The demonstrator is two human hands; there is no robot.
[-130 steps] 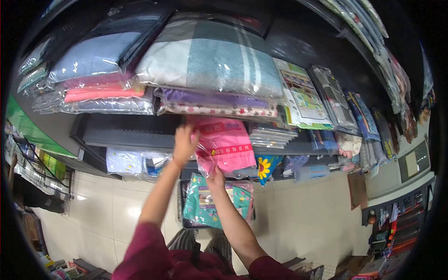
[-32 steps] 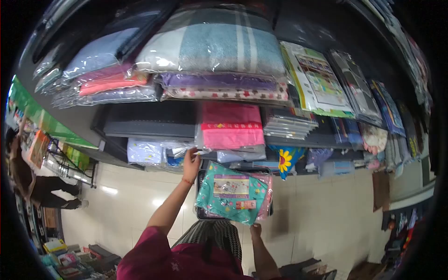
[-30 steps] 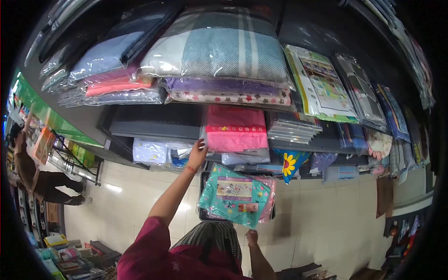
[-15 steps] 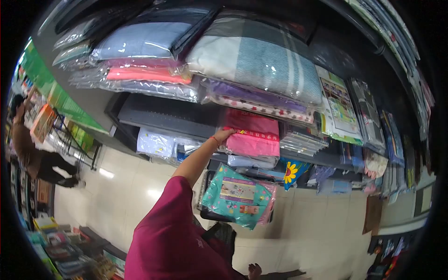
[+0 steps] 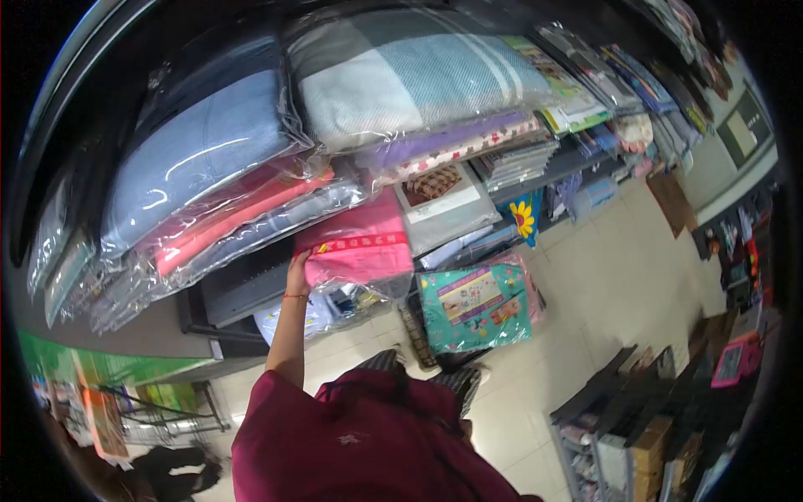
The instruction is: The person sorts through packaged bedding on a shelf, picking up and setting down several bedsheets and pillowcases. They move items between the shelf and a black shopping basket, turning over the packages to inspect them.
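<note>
pink packet now shelved, left hand apparently still touching

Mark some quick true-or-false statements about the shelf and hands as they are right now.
1. The left hand touches the pink package on the shelf. True.
2. The right hand grips the teal package. False: the right hand is out of view and the teal package sits untouched below the shelf.
3. A plaid blanket pack tops the stack above the pink package. True.
4. The pink package lies on the floor. False: it is up on the shelf.
</note>
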